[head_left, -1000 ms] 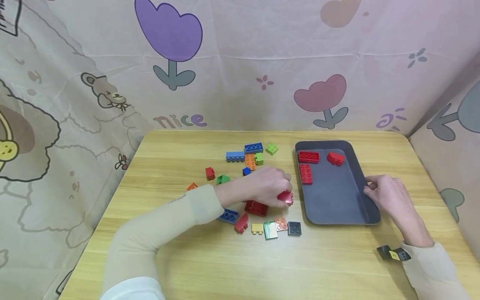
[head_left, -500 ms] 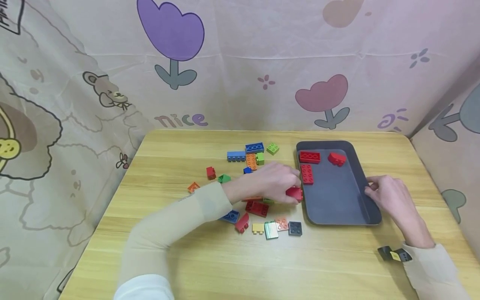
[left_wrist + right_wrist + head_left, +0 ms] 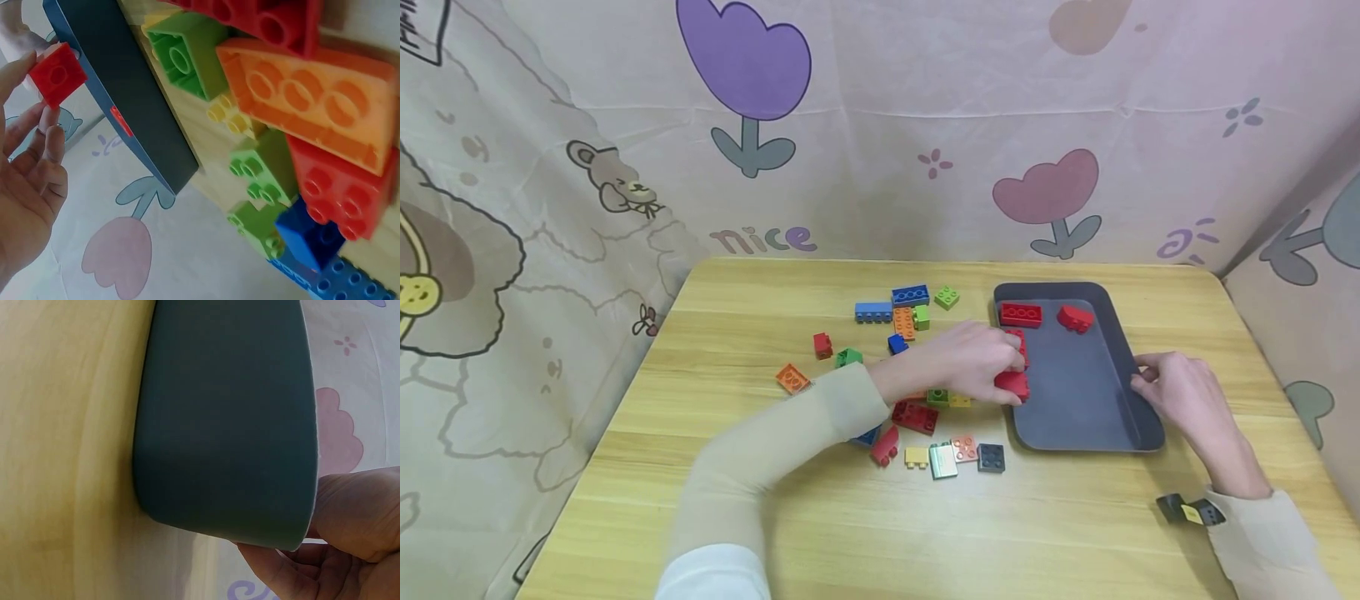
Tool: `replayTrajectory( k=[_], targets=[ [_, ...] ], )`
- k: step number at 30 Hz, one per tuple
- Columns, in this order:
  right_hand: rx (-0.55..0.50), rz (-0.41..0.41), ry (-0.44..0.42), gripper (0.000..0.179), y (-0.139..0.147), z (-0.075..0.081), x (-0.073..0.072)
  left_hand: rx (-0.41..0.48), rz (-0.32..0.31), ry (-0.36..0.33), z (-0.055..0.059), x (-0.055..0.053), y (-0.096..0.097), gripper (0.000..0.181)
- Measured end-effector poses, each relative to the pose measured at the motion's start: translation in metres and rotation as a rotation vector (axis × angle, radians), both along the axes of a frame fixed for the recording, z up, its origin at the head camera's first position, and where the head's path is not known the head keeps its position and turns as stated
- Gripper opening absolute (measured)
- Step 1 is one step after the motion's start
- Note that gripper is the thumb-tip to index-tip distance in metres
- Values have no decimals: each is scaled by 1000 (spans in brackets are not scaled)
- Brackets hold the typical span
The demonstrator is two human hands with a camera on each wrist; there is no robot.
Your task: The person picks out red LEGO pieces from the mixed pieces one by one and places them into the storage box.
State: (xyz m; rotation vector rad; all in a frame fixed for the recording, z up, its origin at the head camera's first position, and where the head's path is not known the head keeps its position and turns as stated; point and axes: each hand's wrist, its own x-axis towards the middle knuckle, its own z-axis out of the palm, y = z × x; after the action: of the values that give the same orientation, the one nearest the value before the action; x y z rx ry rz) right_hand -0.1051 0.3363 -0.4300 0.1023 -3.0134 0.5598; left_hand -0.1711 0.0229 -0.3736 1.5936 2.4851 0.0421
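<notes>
My left hand (image 3: 973,360) pinches a red block (image 3: 1012,385) above the left rim of the tray (image 3: 1082,392) | my right hand (image 3: 1180,392) grips its far-right side, seemingly to steady it | three red blocks (image 3: 1020,315) inside; loose blocks (image 3: 914,417) just alongside, presumably for short reaches

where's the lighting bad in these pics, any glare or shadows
Head view: bright, with glare whitening a pale green block and a soft shadow on the table beside the right sleeve; left wrist view: dimmer, the tray wall nearly black; right wrist view: dim too, the tray wall dark with little detail.
</notes>
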Motion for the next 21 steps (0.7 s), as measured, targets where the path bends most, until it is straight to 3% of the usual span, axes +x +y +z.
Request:
replayTrajectory(
  k=[8, 21],
  targets=[
    [1, -1, 7, 34, 0, -1, 0, 36, 20, -22, -7, -2, 17, 46],
    [-1, -6, 2, 34, 1, -1, 0, 12, 92, -21, -20, -11, 33, 41]
  ],
)
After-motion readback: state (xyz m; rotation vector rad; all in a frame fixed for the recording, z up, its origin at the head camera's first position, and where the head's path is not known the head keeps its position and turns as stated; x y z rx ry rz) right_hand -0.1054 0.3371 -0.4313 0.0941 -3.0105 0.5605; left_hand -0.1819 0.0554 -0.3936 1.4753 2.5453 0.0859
